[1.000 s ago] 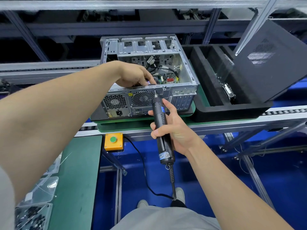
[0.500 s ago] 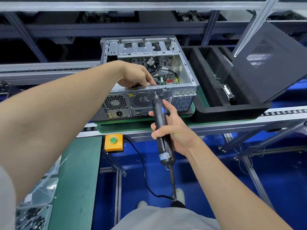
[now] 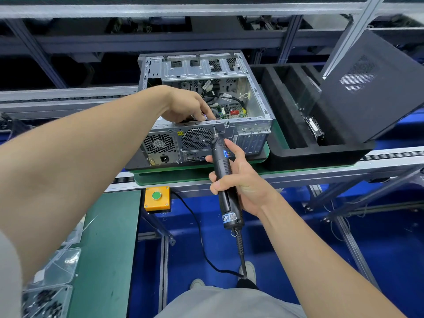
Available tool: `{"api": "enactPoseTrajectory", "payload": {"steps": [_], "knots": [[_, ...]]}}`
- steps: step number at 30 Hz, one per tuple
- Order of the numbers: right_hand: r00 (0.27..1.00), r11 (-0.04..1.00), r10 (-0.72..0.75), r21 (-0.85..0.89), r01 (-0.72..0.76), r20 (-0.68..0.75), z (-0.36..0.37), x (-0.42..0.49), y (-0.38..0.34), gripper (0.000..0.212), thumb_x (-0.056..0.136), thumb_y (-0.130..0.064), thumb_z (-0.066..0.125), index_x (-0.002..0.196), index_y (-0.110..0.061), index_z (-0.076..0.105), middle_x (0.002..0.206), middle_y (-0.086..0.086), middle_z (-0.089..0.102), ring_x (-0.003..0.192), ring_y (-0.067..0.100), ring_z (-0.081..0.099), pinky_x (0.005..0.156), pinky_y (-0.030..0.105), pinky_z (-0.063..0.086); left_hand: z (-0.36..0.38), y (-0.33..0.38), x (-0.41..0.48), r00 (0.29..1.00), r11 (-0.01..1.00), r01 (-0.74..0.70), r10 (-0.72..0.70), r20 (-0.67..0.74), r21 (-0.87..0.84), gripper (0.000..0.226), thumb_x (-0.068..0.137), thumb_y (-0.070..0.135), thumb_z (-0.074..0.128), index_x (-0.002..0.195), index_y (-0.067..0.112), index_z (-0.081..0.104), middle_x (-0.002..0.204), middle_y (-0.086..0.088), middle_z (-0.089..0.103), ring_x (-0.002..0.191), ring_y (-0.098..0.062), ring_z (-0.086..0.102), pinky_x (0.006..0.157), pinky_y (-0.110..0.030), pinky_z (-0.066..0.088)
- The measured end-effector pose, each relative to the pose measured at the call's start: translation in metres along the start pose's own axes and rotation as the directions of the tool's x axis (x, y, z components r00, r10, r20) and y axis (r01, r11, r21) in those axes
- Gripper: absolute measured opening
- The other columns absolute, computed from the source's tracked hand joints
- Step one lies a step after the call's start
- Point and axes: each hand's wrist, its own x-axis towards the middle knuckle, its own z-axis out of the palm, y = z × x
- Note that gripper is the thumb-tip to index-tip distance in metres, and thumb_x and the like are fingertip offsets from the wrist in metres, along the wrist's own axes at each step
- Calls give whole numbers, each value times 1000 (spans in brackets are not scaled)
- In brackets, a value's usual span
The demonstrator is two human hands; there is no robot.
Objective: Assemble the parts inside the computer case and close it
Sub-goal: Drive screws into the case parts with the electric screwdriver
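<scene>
The computer case (image 3: 258, 99) lies on its side on a green pallet (image 3: 172, 178) on the conveyor line (image 3: 344, 167). Its upper side is open and its rear panel, with fan grilles and ports, faces the person. Circuit board and cable bundles show inside.

The left hand (image 3: 185, 104) reaches over the rear rim into the case with its fingers bent downward at the edge. Whether it holds anything I cannot tell.

The right hand (image 3: 244, 180) is wrapped around a black electric screwdriver (image 3: 221, 167), whose bit meets the top rear rim of the case, just beside the left fingertips.

A blue-and-white label near the tool's base is too small to read. A yellow warning-triangle sticker (image 3: 179, 133) sits between the two rear grilles.

Just right of the case stands a black foam tray (image 3: 298, 154), with a black side panel (image 3: 371, 92) leaning across its far corner. The case's open top is unobstructed apart from the left hand.

Below the conveyor edge is a yellow box with a green button (image 3: 157, 198). Left of it lies a green-matted worktop (image 3: 107, 249), and beyond that clear bins (image 3: 52, 271), one holding small dark parts.
</scene>
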Motion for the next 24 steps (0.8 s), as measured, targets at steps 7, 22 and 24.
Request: {"api": "enactPoseTrajectory", "payload": {"steps": [7,22,24], "knots": [[1000,1000,-9,8,9,-3,1,-1,-1,115,66,23,62,155,-40,27,143,26,50,69,25,56,59,38,53,-1,-1,-1,1000,1000,-16,15,12,15,31,102,-2,46,124,6,66,116,10,58,100,-11,57,82,-32,45],[1000,1000,-5,0,5,9,-3,1,2,116,67,22,65,155,-43,27,144,26,50,68,25,56,62,38,54,-9,-9,2,999,997,-50,51,-12,63,41,103,0,46,120,28,71,142,8,48,135,-18,36,111,-44,30],[1000,1000,-7,2,7,14,-4,1,2,115,68,22,65,154,-45,28,144,25,50,68,25,56,63,38,54,-9,-10,4,997,997,-64,66,-44,47,43,104,-2,43,119,29,70,154,9,36,149,-20,22,117,-48,24]]}}
